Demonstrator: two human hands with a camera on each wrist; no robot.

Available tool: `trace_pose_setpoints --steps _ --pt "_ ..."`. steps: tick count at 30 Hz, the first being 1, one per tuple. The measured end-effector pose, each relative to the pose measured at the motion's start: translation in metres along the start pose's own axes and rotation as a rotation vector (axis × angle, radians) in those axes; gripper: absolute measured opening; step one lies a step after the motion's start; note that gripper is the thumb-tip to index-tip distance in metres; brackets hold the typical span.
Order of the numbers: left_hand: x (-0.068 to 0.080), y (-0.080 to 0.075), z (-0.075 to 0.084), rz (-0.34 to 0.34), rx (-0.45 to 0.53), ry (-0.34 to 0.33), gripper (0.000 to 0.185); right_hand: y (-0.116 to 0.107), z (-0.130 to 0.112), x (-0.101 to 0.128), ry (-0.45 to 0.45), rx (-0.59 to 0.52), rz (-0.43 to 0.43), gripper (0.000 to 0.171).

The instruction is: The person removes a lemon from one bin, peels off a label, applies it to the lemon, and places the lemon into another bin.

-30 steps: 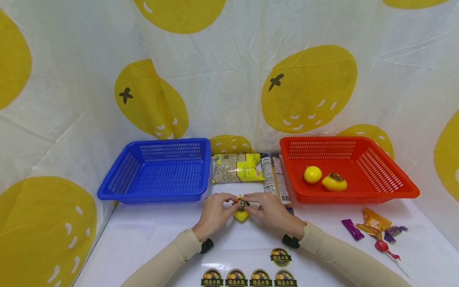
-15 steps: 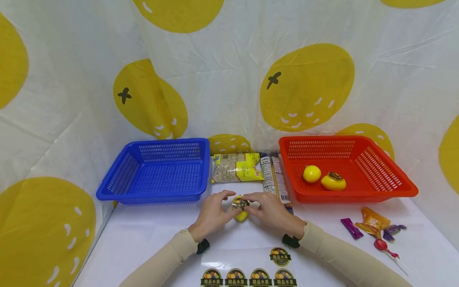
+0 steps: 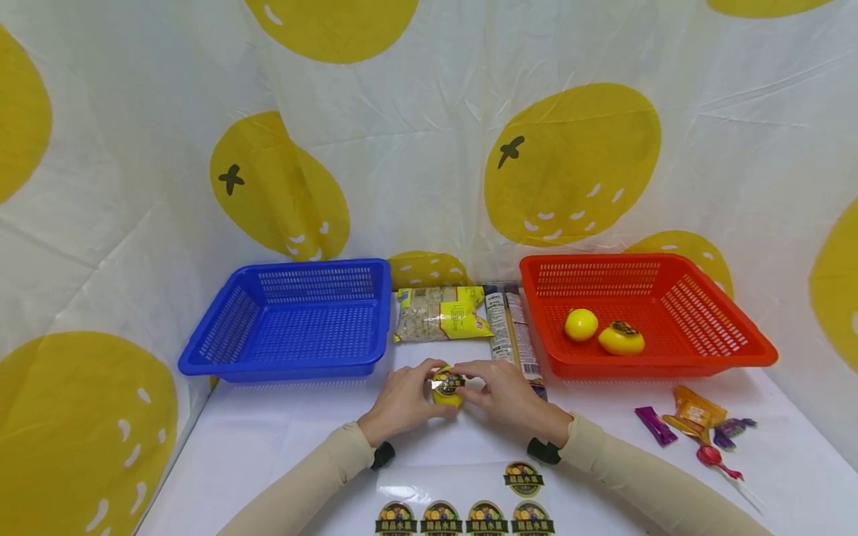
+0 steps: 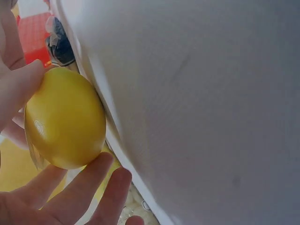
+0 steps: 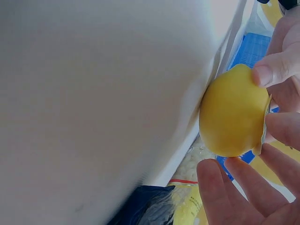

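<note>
A yellow lemon (image 3: 446, 400) is held between both hands near the middle of the white table. On its upper face lies a round dark fruit sticker (image 3: 447, 383), whose edge stands off the skin in the right wrist view. My left hand (image 3: 402, 398) grips the lemon from the left, thumb at its near end and fingers at the far end. From the right, my right hand (image 3: 503, 387) pinches it, with the thumb (image 5: 265, 75) on the skin and a finger by the sticker's edge. The sticker sheet (image 3: 442, 476) lies in front of the hands.
A blue basket (image 3: 284, 370) stands back left. In the red basket (image 3: 660, 365) at right sit a plain lemon (image 3: 580, 325) and a stickered one (image 3: 621, 339). Between them are a yellow food bag (image 3: 442, 313) and a long packet (image 3: 506, 327). Wrapped candies (image 3: 697, 413) and a lollipop (image 3: 710, 455) lie right.
My left fingers lifted off the sticker, then the left thumb came round to the lemon's near end. The lemon has shifted slightly left. My right hand has barely moved.
</note>
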State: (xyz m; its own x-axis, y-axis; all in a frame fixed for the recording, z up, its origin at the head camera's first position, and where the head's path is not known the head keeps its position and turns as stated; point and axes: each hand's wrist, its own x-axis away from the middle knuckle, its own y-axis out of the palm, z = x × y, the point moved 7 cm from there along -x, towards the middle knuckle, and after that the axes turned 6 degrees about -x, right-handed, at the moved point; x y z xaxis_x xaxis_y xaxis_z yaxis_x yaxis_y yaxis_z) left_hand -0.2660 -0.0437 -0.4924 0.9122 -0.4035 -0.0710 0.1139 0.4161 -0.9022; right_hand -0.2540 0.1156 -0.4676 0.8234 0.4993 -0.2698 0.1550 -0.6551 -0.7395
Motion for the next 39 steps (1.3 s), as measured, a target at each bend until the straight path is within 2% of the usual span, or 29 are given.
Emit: trace_pose_setpoints --steps 5,9,13,21,29,32,39 --pt "0.001 -0.002 0.002 0.008 0.012 0.020 0.072 -0.008 -0.003 0.007 0.001 0.003 0.007 0.042" --pt "0.001 -0.004 0.001 0.007 0.020 0.018 0.072 -0.024 -0.008 0.016 -0.002 0.025 0.039 0.043" --pt "0.000 -0.006 0.001 0.001 0.023 0.008 0.073 -0.047 -0.012 0.027 -0.005 0.043 0.098 0.042" --pt "-0.004 -0.012 0.005 0.003 0.040 0.018 0.071 -0.093 -0.005 0.050 0.044 0.141 0.209 0.047" --pt "-0.006 -0.024 0.021 0.001 0.038 0.040 0.070 -0.126 -0.002 0.073 0.007 0.165 0.322 0.041" --pt "-0.006 -0.032 0.029 0.010 0.036 0.069 0.070 -0.138 0.000 0.080 0.019 0.190 0.367 0.043" --pt "-0.015 -0.055 0.052 0.059 0.003 0.202 0.073 -0.168 0.011 0.102 0.084 0.245 0.426 0.048"
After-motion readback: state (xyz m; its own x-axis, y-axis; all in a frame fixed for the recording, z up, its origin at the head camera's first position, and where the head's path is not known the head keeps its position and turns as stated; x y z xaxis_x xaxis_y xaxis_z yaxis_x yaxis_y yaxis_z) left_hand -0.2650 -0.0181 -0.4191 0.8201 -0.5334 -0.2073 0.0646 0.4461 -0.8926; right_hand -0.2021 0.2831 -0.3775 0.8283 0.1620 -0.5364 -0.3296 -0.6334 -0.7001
